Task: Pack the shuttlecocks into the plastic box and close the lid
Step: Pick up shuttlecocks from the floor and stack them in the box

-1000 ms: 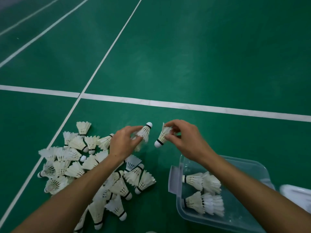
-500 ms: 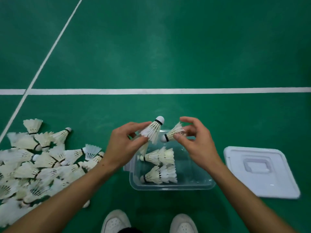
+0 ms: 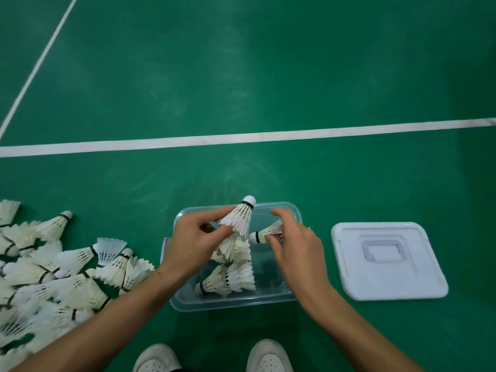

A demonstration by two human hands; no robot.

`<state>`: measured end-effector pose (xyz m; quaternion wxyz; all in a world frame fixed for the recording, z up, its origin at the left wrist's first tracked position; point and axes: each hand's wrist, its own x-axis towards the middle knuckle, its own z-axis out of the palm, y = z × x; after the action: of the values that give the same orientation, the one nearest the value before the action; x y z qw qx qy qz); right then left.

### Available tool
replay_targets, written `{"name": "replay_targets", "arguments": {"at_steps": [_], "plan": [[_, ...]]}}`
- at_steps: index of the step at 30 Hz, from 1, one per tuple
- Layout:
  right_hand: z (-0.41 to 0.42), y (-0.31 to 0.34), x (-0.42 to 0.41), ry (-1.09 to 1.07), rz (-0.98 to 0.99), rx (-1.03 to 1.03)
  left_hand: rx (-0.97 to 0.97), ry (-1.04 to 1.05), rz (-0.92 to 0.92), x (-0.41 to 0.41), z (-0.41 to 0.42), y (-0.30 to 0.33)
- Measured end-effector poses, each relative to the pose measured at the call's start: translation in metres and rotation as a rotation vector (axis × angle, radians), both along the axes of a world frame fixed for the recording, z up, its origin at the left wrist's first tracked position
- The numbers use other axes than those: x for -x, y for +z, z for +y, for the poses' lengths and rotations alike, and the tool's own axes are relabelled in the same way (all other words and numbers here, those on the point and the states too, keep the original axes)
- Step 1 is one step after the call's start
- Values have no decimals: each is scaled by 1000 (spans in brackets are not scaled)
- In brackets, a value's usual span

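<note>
A clear plastic box [image 3: 292, 210] stands open on the green floor in front of me. Inside it lie stacked white shuttlecocks [image 3: 228, 280], cork ends to the left. My left hand [image 3: 193, 242] pinches a shuttlecock [image 3: 240, 220] by its feathers, cork end up, over the box's far left part. My right hand [image 3: 295, 248] holds a second shuttlecock [image 3: 264, 233] by its feathers, cork pointing left, just right of the first. The white lid [image 3: 389, 261] lies flat on the floor to the right of the box.
A big heap of several loose shuttlecocks [image 3: 61, 267] covers the floor on the left. My two white shoes [image 3: 214, 358] stand just below the box. White court lines [image 3: 241, 136] cross the floor beyond.
My view swung right and both hands travelled with their shuttlecocks from above the heap to over the box. The hands sit lower and deeper over the box than half a second ago.
</note>
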<state>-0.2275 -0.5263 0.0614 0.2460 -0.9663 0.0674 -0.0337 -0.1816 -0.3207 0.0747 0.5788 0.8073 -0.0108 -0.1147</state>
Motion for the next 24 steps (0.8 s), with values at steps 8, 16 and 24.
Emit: {"name": "replay_targets", "arguments": {"at_steps": [8, 16, 24], "plan": [[12, -19, -7, -24, 111, 31, 29, 75, 184, 3, -13, -1], [17, -28, -10, -47, 120, 21, -12, 78, 174, 7, -13, 3], [16, -35, -8, -51, 120, 50, -63, 60, 178, 12, 0, 0]]}}
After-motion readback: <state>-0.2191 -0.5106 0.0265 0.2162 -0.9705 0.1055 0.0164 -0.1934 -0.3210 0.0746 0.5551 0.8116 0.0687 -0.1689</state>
